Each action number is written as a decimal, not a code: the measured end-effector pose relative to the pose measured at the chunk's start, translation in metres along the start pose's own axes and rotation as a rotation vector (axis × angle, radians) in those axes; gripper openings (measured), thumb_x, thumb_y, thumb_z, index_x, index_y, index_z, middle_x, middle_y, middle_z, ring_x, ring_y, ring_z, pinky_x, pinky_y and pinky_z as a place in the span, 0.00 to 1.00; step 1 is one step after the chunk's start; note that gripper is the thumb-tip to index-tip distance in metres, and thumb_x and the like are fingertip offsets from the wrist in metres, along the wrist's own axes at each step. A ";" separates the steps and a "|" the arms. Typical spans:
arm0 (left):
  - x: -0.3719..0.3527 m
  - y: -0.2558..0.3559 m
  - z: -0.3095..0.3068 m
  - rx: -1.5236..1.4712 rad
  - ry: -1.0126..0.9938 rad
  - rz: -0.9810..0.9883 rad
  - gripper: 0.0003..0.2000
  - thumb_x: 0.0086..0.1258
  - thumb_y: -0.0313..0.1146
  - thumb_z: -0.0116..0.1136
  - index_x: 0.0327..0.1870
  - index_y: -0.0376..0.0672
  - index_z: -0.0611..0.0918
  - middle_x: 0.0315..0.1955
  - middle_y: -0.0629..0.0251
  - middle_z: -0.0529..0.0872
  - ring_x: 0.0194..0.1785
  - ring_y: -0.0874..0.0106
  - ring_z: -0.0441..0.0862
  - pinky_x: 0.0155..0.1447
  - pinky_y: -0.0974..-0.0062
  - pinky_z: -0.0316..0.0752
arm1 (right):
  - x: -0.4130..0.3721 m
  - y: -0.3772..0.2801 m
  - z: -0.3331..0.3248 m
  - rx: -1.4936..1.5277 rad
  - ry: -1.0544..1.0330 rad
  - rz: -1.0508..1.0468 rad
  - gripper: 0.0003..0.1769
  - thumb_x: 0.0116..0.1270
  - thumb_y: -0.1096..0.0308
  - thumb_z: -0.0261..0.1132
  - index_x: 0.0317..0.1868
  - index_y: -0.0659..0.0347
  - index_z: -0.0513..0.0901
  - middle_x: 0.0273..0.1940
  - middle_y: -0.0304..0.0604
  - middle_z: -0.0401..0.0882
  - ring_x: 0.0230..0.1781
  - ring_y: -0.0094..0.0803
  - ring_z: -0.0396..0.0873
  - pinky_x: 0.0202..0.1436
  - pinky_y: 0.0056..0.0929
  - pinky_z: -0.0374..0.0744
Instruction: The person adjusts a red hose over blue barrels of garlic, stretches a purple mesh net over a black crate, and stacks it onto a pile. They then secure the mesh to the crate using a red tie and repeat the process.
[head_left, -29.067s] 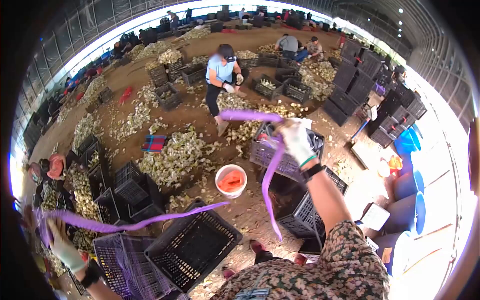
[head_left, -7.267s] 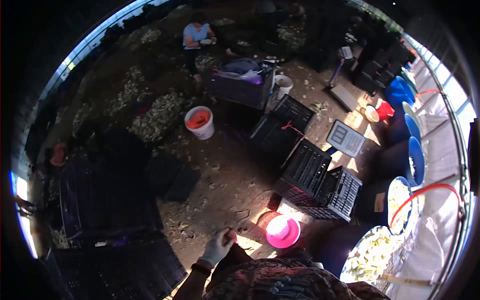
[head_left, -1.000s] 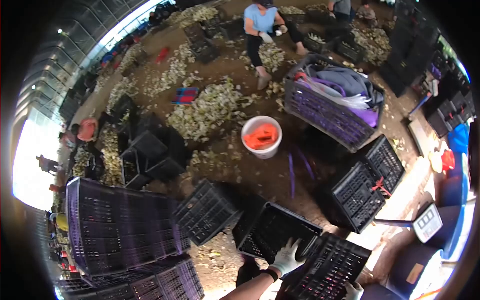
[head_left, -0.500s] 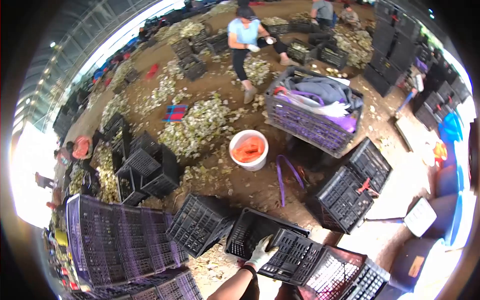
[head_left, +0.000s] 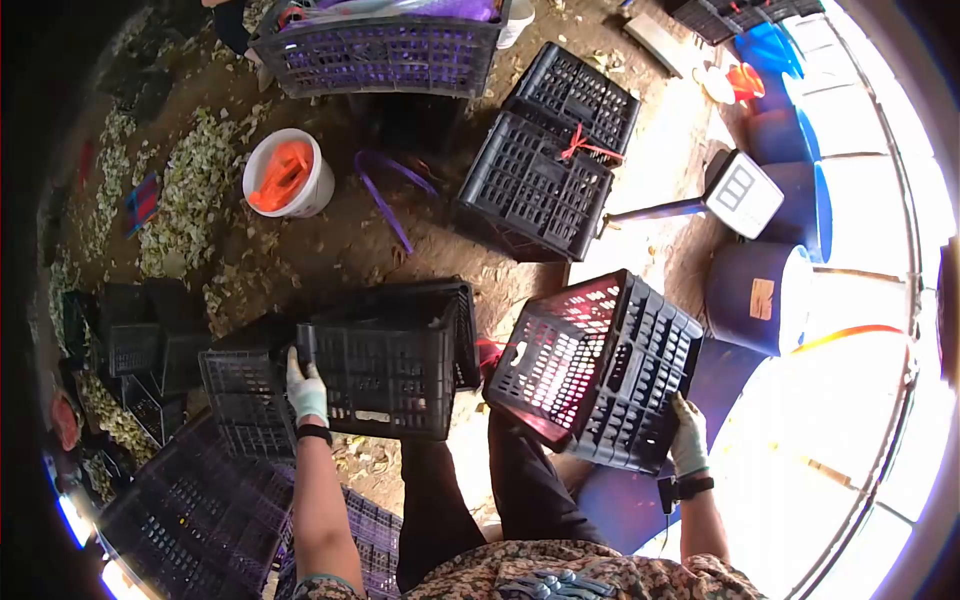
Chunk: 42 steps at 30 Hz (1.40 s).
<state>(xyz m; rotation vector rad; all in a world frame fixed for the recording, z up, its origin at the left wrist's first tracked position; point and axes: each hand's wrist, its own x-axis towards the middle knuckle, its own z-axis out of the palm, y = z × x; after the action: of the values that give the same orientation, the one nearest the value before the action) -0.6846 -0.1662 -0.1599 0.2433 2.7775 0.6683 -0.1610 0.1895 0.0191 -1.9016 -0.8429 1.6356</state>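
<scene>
My left hand (head_left: 307, 392), in a pale glove, is closed on the left edge of a black plastic crate (head_left: 385, 375). That crate lies on its side, touching or close to another black crate (head_left: 245, 390) on its left. My right hand (head_left: 689, 437), also gloved, grips the right edge of a black crate (head_left: 640, 370) that is tilted in front of my legs. Light and a reddish tint show through this crate's slatted side. A gap with floor showing separates the two held crates. The fingertips of my right hand are partly hidden behind the crate's rim.
Ahead are tied black crates (head_left: 540, 165), a scale display (head_left: 743, 195) and a white bucket (head_left: 290, 175) holding orange material. A loaded crate (head_left: 380, 55) stands farther off. Blue barrels (head_left: 757, 295) line the right; purple-netted crates (head_left: 195, 500) are at lower left. Plant scraps (head_left: 190, 190) litter the floor.
My view has swung right and downward. My right hand has come into view, gripping a crate. The crates by my legs now stand apart, the right one tilted.
</scene>
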 end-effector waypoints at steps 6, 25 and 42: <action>-0.047 0.043 0.025 -0.124 -0.226 -0.259 0.28 0.71 0.50 0.52 0.66 0.42 0.69 0.60 0.47 0.74 0.63 0.51 0.71 0.64 0.60 0.67 | -0.067 -0.034 0.075 -0.009 -0.072 -0.016 0.05 0.65 0.68 0.66 0.35 0.60 0.80 0.30 0.31 0.79 0.31 0.18 0.76 0.36 0.19 0.74; -0.183 0.222 -0.184 -0.363 -0.263 0.375 0.41 0.63 0.46 0.63 0.71 0.34 0.57 0.67 0.39 0.61 0.71 0.44 0.56 0.71 0.55 0.58 | -0.180 0.107 0.288 -0.277 -1.015 -0.143 0.15 0.65 0.74 0.61 0.52 0.69 0.79 0.41 0.42 0.83 0.38 0.25 0.78 0.42 0.24 0.76; -0.099 0.023 0.008 0.201 -0.127 -0.118 0.46 0.66 0.64 0.50 0.75 0.45 0.47 0.73 0.43 0.44 0.75 0.45 0.44 0.74 0.54 0.50 | 0.164 0.208 0.173 0.014 -0.171 0.250 0.23 0.70 0.54 0.59 0.57 0.61 0.74 0.47 0.46 0.80 0.43 0.35 0.80 0.47 0.33 0.78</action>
<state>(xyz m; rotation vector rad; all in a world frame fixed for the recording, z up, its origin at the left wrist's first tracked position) -0.5859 -0.1644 -0.1337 0.1543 2.7109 0.3327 -0.2886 0.1599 -0.2696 -1.9415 -0.6764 1.9703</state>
